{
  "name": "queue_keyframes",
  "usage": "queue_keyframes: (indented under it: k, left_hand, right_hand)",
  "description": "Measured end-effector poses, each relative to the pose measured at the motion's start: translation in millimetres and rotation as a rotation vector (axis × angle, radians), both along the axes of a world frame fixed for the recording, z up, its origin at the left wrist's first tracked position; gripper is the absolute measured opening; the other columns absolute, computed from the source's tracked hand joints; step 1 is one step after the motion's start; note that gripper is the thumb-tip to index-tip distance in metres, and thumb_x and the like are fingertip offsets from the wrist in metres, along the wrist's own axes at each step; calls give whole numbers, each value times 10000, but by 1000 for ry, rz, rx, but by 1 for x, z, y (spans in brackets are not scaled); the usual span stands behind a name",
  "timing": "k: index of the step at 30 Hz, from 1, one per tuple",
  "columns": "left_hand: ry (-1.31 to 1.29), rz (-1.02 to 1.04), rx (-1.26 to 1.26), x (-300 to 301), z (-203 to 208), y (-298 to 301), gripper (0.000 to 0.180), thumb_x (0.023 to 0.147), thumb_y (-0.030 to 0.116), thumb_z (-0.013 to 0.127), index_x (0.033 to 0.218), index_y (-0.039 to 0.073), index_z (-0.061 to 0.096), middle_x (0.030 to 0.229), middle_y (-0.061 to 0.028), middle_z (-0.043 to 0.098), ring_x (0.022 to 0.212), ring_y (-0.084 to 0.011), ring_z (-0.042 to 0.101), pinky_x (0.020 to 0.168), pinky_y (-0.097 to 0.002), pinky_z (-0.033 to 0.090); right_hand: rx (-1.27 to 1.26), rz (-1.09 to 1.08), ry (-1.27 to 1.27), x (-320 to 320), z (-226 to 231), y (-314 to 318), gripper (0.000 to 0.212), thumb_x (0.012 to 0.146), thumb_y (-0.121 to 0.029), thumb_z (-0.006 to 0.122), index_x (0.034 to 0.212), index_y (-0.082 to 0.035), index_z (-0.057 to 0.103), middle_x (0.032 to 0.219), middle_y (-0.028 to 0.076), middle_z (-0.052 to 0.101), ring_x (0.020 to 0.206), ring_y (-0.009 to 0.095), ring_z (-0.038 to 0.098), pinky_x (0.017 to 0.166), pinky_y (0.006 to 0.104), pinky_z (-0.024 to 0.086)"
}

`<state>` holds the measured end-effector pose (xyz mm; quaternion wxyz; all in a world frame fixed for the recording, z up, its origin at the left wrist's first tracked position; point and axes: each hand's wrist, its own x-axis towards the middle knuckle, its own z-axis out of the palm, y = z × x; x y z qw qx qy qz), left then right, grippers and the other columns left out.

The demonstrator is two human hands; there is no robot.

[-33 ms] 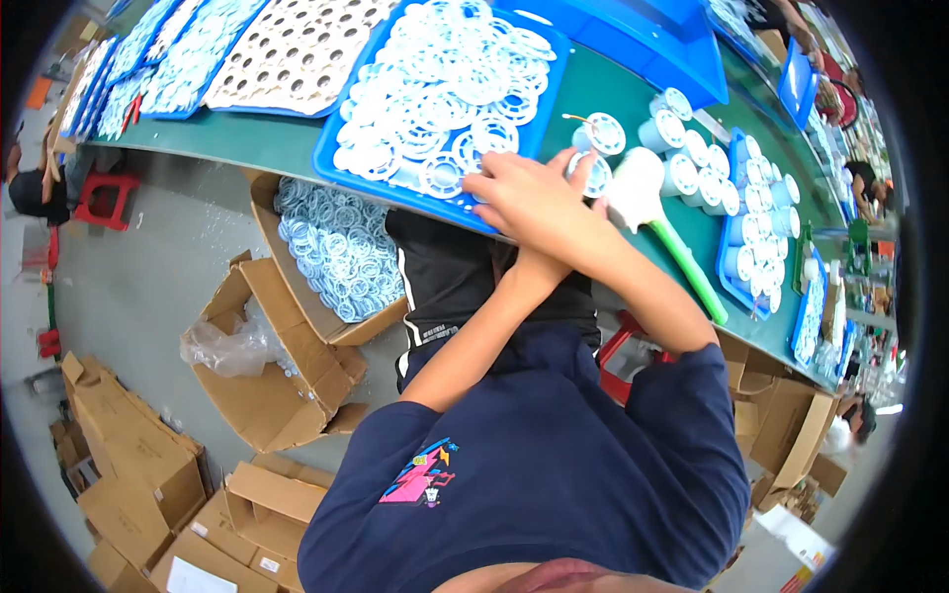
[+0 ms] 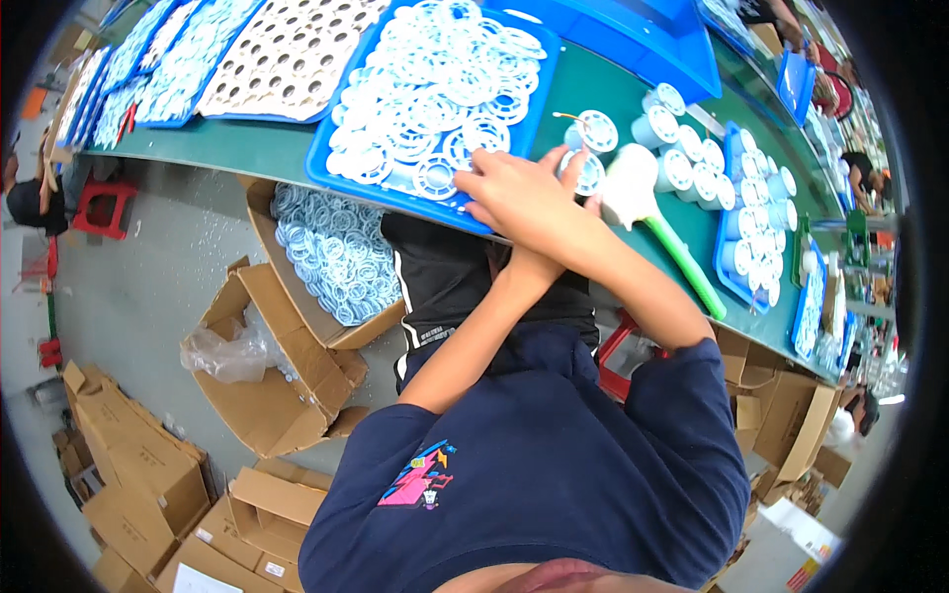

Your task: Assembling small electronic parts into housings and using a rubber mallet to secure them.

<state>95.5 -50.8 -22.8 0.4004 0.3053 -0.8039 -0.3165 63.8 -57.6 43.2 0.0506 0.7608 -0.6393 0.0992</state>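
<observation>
Head view: crossed wrists [image 2: 556, 255]; collision may tip cup [image 2: 591, 175].
Left hand [image 2: 570, 175]: fingers around cup.
Right hand [image 2: 514, 201]: over tray [image 2: 395, 201] edge; grip unclear.

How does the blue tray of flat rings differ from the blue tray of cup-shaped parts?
The blue ring tray holds heaped, flat pale rings; the narrower-looking blue cup tray holds deeper cup-shaped parts. The right hand is at the ring tray's near edge; neither hand is at the cup tray. Both rest on the green tabletop.
</observation>
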Motion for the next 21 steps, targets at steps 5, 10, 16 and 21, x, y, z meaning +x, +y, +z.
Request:
queue_keyframes:
  k: [5,10,16,21]
  left_hand:
    - [64,-26,-37,-1,-11,-3,619,889,293,724,1448,95,546,1455,-201,504,1293,-409,519,1106,-521,392]
    - [77,-39,-30,0,-9,-3,646,873,275,733,1457,81,536,1455,-215,493,1294,-403,522,1101,-513,403]
    - [-109,-44,-156,5,-6,-3,701,884,259,745,1504,65,484,1444,-193,479,1302,-369,494,1127,-475,378]
    - [354,-274,207,7,-14,-5,619,904,186,725,1467,40,513,1385,-218,516,1266,-401,513,1089,-462,404]
  right_hand:
    - [-20,69,-76,4,-19,-16,158,797,-82,662,948,-38,659,903,160,610,875,329,695,707,417,587]
    - [-14,36,-99,-1,-15,-7,210,794,-75,666,999,-35,644,977,174,582,947,333,651,797,470,559]
    - [-163,-123,-11,13,-3,6,237,810,-48,639,1043,-3,629,1025,171,601,954,340,653,799,460,567]
    - [-213,-91,-562,-37,25,34,296,905,-36,626,1198,-18,665,1143,162,684,1020,313,692,847,401,562]
